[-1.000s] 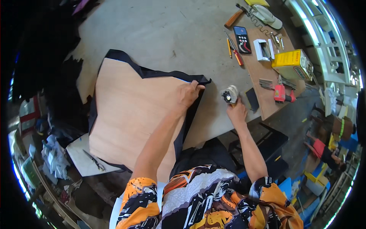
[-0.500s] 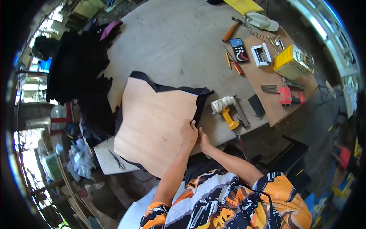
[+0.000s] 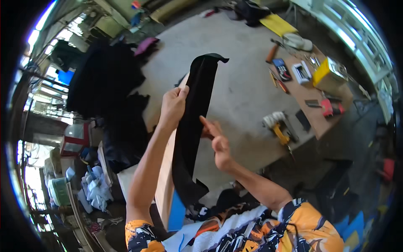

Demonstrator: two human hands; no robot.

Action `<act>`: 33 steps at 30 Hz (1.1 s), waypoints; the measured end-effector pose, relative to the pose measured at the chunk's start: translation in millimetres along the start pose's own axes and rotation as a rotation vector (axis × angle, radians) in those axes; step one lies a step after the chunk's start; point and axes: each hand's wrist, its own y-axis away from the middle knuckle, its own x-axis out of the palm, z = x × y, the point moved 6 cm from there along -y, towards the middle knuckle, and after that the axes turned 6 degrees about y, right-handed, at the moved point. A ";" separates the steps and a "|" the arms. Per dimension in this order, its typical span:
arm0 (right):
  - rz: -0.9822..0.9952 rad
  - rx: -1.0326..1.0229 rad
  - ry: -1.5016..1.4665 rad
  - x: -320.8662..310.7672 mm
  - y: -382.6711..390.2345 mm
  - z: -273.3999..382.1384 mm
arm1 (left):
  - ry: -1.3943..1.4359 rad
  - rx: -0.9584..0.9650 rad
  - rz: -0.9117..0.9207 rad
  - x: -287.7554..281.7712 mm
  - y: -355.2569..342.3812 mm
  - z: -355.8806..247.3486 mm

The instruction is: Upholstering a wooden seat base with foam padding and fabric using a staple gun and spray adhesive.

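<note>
A wooden panel covered in black fabric stands tilted up on edge in front of me. Along its side the fabric hangs as a long strip, with a loose flap at the top and another low down. Blue padding shows at the panel's lower end. My left hand is closed round the panel's edge, thumb against the fabric. To the right of the strip, my right hand has its fingers stretched out, fingertips at the fabric's side, gripping nothing visible.
Black fabric is heaped on the left of the table. At the right lie a yellow-and-white air stapler, a red staple gun, a hammer, a screwdriver, an open white box and a yellow can.
The panel was lying with its bare wood face up; now it is lifted and turned on edge. My left hand has moved up and left along it, and my right hand has opened beside the fabric.
</note>
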 end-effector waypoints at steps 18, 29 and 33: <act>-0.318 -0.038 0.306 -25.9 -73.8 4.5 | 0.049 0.051 0.107 34.0 -8.5 25.6; -0.594 0.672 0.387 -303.4 40.3 -105.1 | -0.743 0.265 -0.021 265.6 73.3 198.7; -0.453 0.510 0.965 -326.4 77.7 -47.5 | -0.680 0.368 -0.055 276.7 78.2 218.3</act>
